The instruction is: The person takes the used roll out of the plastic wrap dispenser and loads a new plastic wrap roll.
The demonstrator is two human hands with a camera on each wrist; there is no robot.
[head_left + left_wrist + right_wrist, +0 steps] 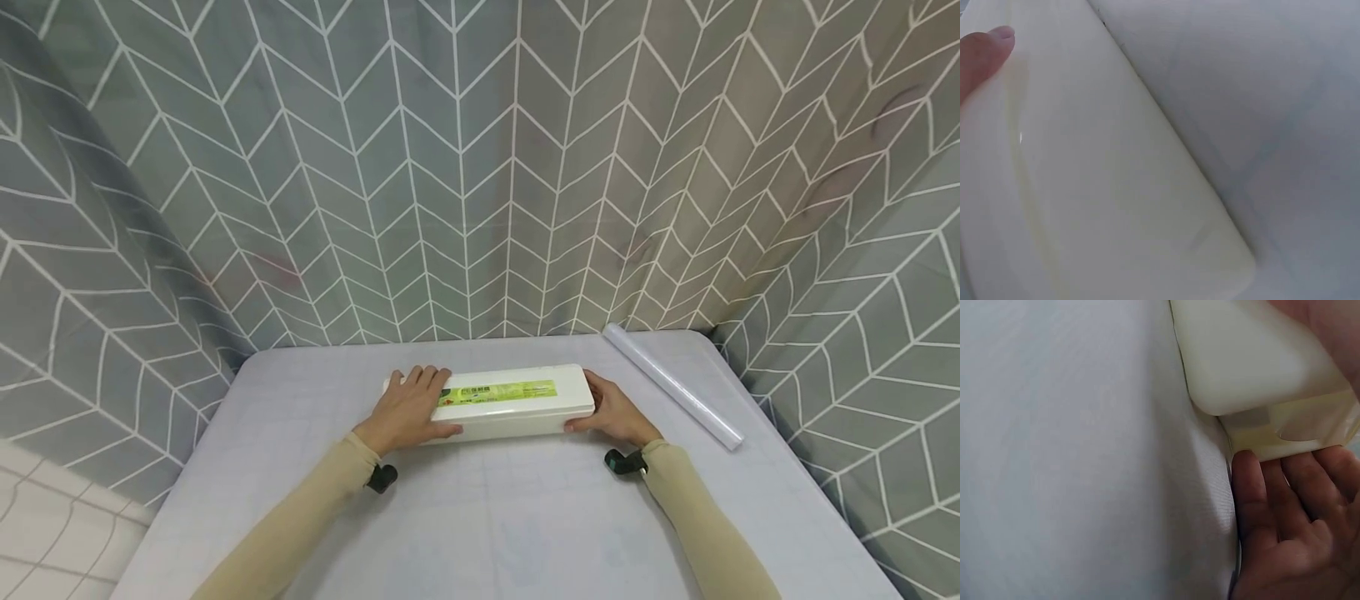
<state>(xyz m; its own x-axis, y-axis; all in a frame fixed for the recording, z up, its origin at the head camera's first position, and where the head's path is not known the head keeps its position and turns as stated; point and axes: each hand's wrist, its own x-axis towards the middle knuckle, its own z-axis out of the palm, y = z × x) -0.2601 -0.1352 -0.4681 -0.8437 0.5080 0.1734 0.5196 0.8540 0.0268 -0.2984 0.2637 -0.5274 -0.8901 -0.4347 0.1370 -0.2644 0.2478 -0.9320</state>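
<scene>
A long white plastic cling film box [517, 427] with a green label [498, 392] lies crosswise on the table. My left hand [408, 410] grips its left part, with the fingers spread over the lid and the thumb along the front. In the left wrist view the thumb [988, 53] rests against the smooth white side of the box [1116, 169]. At the other end, my right hand [615, 410] holds the box with the thumb at the front corner. The right wrist view shows its fingers [1297, 494] at the lower edge of the box's recessed end [1297, 428].
A roll of clear film [675, 387] lies slantwise on the table at the right, beyond my right hand. The table [495, 533] has a pale cloth cover. Grey curtains [465, 167] with a white chevron pattern hang behind it and at both sides.
</scene>
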